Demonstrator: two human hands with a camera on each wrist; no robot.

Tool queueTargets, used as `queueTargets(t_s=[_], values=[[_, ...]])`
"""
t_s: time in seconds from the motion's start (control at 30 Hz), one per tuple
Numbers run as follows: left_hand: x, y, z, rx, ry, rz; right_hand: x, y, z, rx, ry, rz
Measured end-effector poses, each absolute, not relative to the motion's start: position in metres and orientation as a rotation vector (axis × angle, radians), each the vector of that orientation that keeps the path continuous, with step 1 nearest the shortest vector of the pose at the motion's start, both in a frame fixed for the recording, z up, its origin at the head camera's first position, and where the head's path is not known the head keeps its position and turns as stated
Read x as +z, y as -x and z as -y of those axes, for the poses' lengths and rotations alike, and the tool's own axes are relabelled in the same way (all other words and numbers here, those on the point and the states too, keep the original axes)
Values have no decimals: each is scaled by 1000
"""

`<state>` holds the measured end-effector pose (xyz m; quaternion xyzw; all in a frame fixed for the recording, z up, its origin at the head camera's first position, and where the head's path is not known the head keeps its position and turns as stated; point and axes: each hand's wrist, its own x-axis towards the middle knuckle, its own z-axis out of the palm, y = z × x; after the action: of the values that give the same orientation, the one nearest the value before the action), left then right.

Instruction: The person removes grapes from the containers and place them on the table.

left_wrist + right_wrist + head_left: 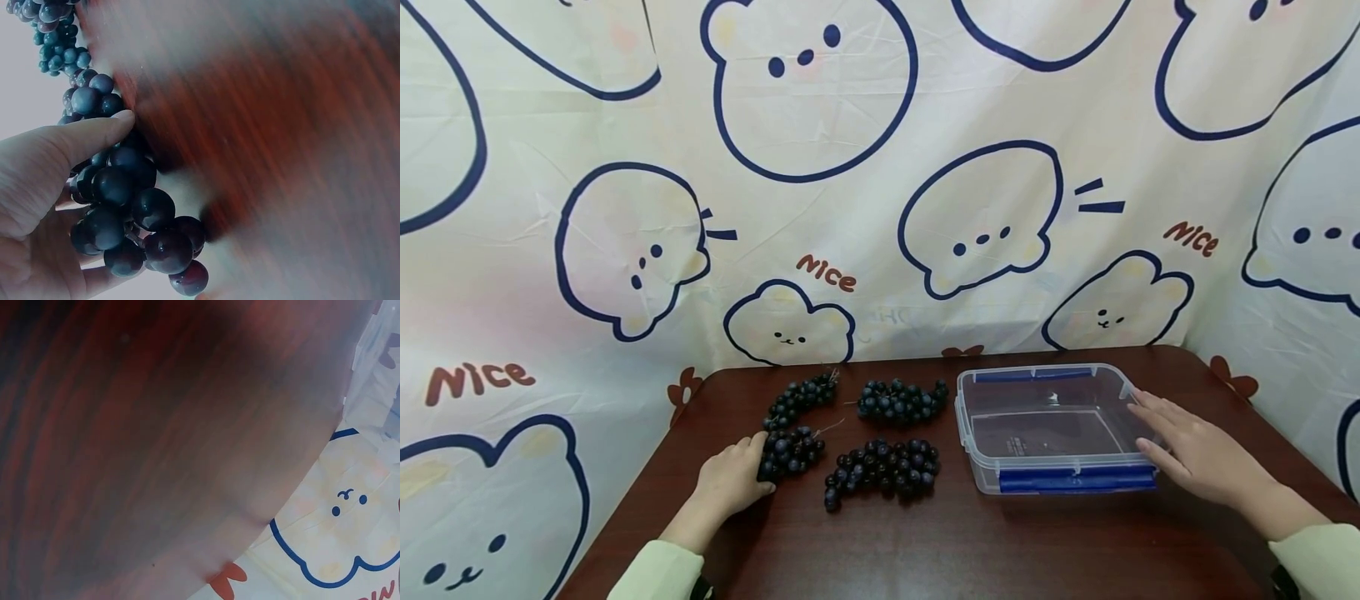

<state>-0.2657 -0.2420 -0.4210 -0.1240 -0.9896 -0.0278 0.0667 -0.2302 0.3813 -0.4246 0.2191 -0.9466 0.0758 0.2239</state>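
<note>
Four fingers and thumb of my left hand [730, 479] lie around a bunch of dark grapes [792, 452] at the table's left side. In the left wrist view, the thumb presses one side of that grape bunch [128, 200] and fingers pass behind it. Flat and extended, my right hand [1198, 446] rests against the right side of a clear plastic container [1052, 421] with blue clips. Its fingertips touch the rim. The right wrist view does not show the right hand.
Three other grape bunches lie near: one behind [801, 400], one at back centre [901, 402] and one in front [883, 468]. The brown table [925, 550] ends at a cartoon-printed cloth [880, 225] at the back and sides.
</note>
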Motion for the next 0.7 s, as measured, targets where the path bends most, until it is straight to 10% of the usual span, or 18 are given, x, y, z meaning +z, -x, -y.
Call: queueTargets(t_s=[0.7], values=[[-414, 267, 246, -96, 372, 3000, -419, 230, -381, 207, -652, 2563]])
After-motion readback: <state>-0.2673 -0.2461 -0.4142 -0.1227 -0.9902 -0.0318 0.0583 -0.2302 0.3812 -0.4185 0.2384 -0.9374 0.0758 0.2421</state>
